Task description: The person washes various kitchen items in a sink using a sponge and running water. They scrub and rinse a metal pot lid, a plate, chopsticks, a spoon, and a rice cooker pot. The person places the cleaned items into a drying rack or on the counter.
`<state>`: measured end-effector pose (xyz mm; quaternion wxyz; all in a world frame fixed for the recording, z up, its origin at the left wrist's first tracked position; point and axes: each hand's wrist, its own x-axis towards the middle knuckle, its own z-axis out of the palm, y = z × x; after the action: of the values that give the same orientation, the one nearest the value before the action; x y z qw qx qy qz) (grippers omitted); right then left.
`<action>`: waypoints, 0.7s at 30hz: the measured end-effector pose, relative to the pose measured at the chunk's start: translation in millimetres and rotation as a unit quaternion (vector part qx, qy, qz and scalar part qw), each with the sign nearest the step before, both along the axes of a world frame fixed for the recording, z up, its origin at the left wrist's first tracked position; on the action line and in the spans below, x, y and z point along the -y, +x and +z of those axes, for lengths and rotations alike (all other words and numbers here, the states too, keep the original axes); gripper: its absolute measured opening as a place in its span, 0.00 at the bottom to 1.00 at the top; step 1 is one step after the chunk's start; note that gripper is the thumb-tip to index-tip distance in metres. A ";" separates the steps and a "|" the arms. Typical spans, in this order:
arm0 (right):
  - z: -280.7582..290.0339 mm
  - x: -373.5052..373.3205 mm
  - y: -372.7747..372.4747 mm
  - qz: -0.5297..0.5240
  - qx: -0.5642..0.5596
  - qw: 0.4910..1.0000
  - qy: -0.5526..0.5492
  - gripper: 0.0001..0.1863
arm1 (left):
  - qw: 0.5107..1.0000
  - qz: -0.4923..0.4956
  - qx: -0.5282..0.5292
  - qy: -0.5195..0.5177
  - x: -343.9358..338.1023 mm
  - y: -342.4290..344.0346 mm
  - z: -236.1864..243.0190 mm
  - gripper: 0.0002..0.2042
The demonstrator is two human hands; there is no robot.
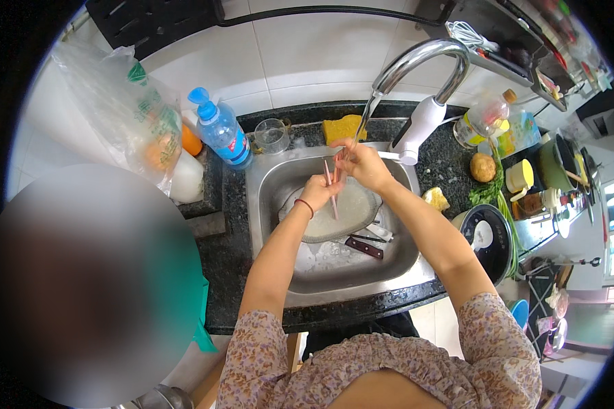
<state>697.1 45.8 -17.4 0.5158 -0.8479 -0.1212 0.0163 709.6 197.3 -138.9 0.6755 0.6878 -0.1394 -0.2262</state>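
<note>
My left hand (320,193) is closed round pinkish chopsticks (332,198), which stand steeply tilted over the sink (256,225). My right hand (363,165) is right beside it, under the chrome faucet (426,48), fingers curled in the thin stream of water. Whatever its fingers hold is hidden. Beneath both hands a wide dish with a ribbed rim (314,240) lies in the sink, cloudy liquid in it. A knife with a dark brown handle (364,247) rests on the sink bottom, near a white utensil (380,233).
Behind the sink are a yellow sponge (342,129), a glass cup (271,138) and a blue bottle (224,136). On the right stand a dark pot (498,232), a potato (483,167), green stalks (501,184) and an oil bottle (481,123). A plastic bag (119,102) hangs at left.
</note>
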 end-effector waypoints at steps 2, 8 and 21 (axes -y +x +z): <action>1.0 0.7 -0.9 -0.004 0.018 0.998 -0.057 0.17 | 1.000 0.002 0.012 -0.028 3.1 -0.9 2.5 0.07; 9.0 -5.7 -6.4 -0.002 -0.030 0.999 -0.023 0.16 | 0.999 -0.017 -0.027 -0.039 -1.7 -7.2 23.4 0.09; 25.2 10.5 -1.3 0.033 -0.122 0.985 0.121 0.11 | 0.991 -0.129 -0.027 -0.018 4.1 -4.1 64.5 0.12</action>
<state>695.8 35.3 7.8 0.6244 -0.7667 -0.0865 0.1218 705.5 193.2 -74.4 0.6567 0.6451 -0.2125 -0.3278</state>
